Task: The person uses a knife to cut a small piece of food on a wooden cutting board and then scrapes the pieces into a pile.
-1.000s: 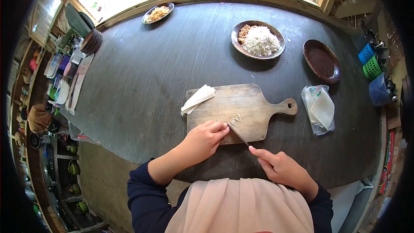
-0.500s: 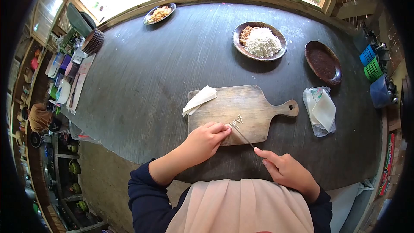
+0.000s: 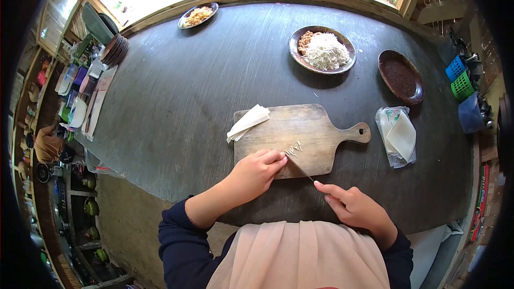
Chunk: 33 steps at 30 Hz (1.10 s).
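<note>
Green basket (image 3: 462,85) (blue one (image 3: 455,67) above)

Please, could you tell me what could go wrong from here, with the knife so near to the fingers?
The left hand has its fingertips right beside the blade of the knife, so a slip by the right hand might cut them.

The white strips stick out past the left edge of the cutting board; a bump could perhaps push them onto the table.
</note>
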Tool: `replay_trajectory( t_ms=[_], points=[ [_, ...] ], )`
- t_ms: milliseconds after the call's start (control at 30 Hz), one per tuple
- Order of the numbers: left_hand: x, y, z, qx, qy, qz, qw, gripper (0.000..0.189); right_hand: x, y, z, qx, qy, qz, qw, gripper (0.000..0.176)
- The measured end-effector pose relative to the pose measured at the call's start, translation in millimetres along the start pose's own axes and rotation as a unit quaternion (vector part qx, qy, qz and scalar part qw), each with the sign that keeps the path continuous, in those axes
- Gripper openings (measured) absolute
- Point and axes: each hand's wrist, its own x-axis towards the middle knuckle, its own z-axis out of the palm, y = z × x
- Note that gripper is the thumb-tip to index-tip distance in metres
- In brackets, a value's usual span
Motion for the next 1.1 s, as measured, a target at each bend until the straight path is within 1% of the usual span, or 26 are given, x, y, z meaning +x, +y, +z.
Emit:
replay_trajectory(
  t_ms=[300,433,533,600,833,900,1033,1100],
  points=[
    [1,0,2,0.016,-0.005,0.003,1.0,0.033,5,0,8,0.047,0.01,0.022,0.999,0.041],
    [2,0,1,0.013,-0.004,0.004,1.0,0.032,3,1,7,0.048,0.01,0.017,0.999,0.041],
    [2,-1,3,-0.003,0.001,-0.005,1.0,0.031,-2,1,2,0.02,0.008,0.005,1.0,0.041],
    [3,1,2,-0.005,0.0,-0.01,1.0,0.032,-7,0,-3,0.012,-0.019,0.022,1.0,0.041],
    [3,-2,4,-0.014,0.005,-0.007,1.0,0.033,-8,-1,0,0.015,-0.015,0.034,0.999,0.041],
    [2,-4,6,-0.012,0.008,-0.001,1.0,0.033,-5,0,5,0.034,0.002,0.031,0.999,0.041],
    [2,-4,6,-0.01,0.003,-0.001,1.0,0.033,-3,3,12,0.012,0.031,0.011,0.999,0.042],
    [2,-2,4,-0.01,0.007,-0.002,1.0,0.033,-3,4,13,0.028,0.053,-0.024,0.998,0.043]
  ],
)
